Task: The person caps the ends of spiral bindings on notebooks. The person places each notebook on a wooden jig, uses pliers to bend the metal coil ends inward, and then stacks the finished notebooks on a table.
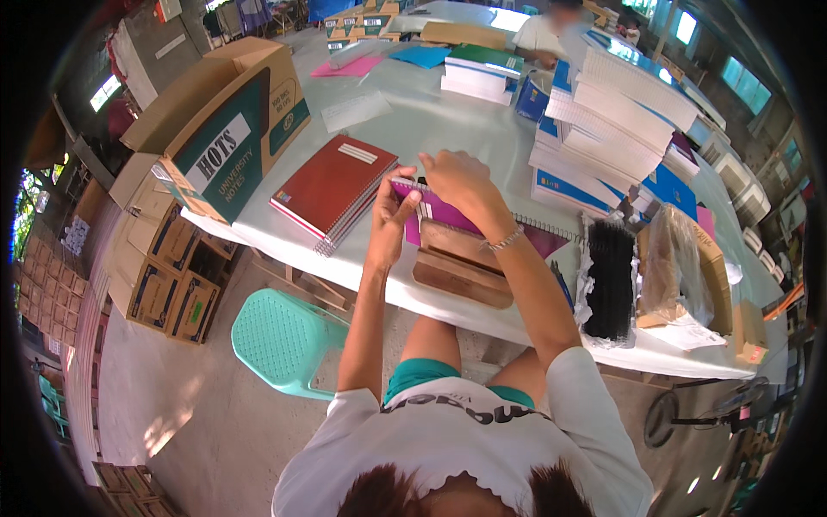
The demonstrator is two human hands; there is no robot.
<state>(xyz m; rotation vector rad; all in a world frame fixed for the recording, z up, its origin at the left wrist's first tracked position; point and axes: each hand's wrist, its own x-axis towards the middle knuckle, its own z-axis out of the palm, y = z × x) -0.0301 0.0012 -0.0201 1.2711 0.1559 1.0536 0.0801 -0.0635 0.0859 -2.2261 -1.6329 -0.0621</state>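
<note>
A purple spiral notebook (461, 217) lies before me at the table's near edge, its wire coil running off to the right. My left hand (392, 215) pinches its left end, the thumb on top of the cover. Just above that end is my right hand (461, 183), with its fingers curled together; whatever they hold, if anything, is hidden. A small dark piece shows between the two hands, too small to name. Below the notebook rests a brown wooden block (463, 274), partly under my right forearm. Red spiral notebooks (336, 183) are stacked left of my left hand.
An opened carton (233, 129) stands at the left. Tall piles of white-paged books (603, 121) rise at the right, near a black pad (608, 280) and a plastic-lined box (685, 271). A green stool (280, 336) is below the table. Across it sits another person (538, 39).
</note>
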